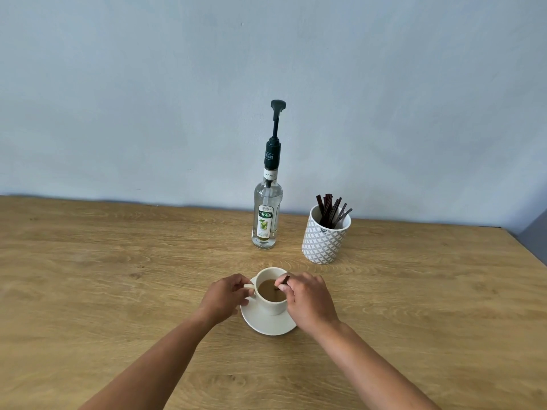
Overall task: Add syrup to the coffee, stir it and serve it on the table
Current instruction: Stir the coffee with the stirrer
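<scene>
White cup (270, 303) is seen on a white saucer (268, 325), lower centre of the frame, on the wooden table (118, 261). Light brown coffee (269, 291) is held in it, well below the rim.

Key relation: the cup sits between the two hands, with its handle turned toward the left of the frame. The left hand (225, 297) is curled round that handle and grips it, so the cup is steadied from the left side. The right hand (307, 300) is placed at the right rim, and a dark stirrer (285, 280) is pinched between thumb and fingertips. The stirrer's long axis is tilted: the top end is held toward the upper right, and the lower end is dipped down-left into the coffee. Only a short part of it is visible.

Step is judged as stirring, done by the right hand, which is the one nearer the stick. Serving is not yet done. Whether syrup is already in the coffee cannot be told.

Syrup bottle (266, 214) with a black pump (277, 113) stands upright above the cup in the frame, well apart, untouched. A patterned holder (324, 241) with spare stirrers (330, 210) is seen just right of the bottle.
</scene>
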Available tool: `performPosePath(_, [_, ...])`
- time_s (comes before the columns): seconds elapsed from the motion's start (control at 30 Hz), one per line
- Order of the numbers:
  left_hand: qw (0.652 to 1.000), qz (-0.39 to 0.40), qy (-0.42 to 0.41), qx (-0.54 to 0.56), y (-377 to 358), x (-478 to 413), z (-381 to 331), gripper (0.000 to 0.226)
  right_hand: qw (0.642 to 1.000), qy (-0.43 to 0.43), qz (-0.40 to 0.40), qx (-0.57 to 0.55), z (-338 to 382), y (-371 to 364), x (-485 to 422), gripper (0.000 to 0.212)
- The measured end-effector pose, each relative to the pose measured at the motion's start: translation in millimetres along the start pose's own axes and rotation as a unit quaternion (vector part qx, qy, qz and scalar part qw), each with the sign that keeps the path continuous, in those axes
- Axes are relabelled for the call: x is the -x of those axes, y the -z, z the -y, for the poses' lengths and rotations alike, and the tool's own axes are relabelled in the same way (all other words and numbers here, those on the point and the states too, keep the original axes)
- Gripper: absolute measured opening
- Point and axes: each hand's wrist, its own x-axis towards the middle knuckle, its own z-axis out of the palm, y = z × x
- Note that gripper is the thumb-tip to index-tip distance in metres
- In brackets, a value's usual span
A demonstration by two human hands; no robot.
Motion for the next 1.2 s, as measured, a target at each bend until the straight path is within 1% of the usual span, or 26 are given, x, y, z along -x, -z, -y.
performPosePath(0.17, [1.0,-0.001,-0.004,-0.004,0,-1,1,0.005,0.999,0.001,-0.016,-0.027,3,1,4,0.014])
performPosePath(0.37, [1.0,-0.004,-0.003,-0.005,-1,0,0,0.004,0.995,-0.046,-0.003,-0.092,6,-4,3,0.018])
performPosePath(0.47, [1.0,-0.004,-0.001,-0.001,-1,2,-1,0.004,0.997,-0.046,-0.014,-0.066,4,-2,5,0.02])
performPosePath(0.6, [1.0,-0.008,-0.001,0.0,-1,3,-2,0.004,1.0,-0.002,-0.028,0.005,2,1,11,0.018])
performPosePath(0.7, [1.0,-0.007,0.001,0.002,-2,3,-3,0.004,0.999,0.003,-0.033,-0.017,3,1,12,0.016])
performPosePath(0.87, [1.0,-0.004,0.004,0.006,-1,3,-3,0.005,0.996,-0.033,-0.007,-0.08,7,-3,4,0.017])
performPosePath(0.97, [1.0,-0.003,0.007,0.01,-1,3,-4,0.004,0.998,-0.033,-0.005,-0.049,4,-4,5,0.02])
performPosePath(1.1, [1.0,-0.003,0.006,0.011,-1,3,-2,0.004,0.999,-0.008,-0.035,0.006,0,0,9,0.018])
performPosePath(1.2, [1.0,0.001,0.001,0.007,-1,2,-1,0.004,0.999,-0.005,-0.041,-0.013,2,1,8,0.015])
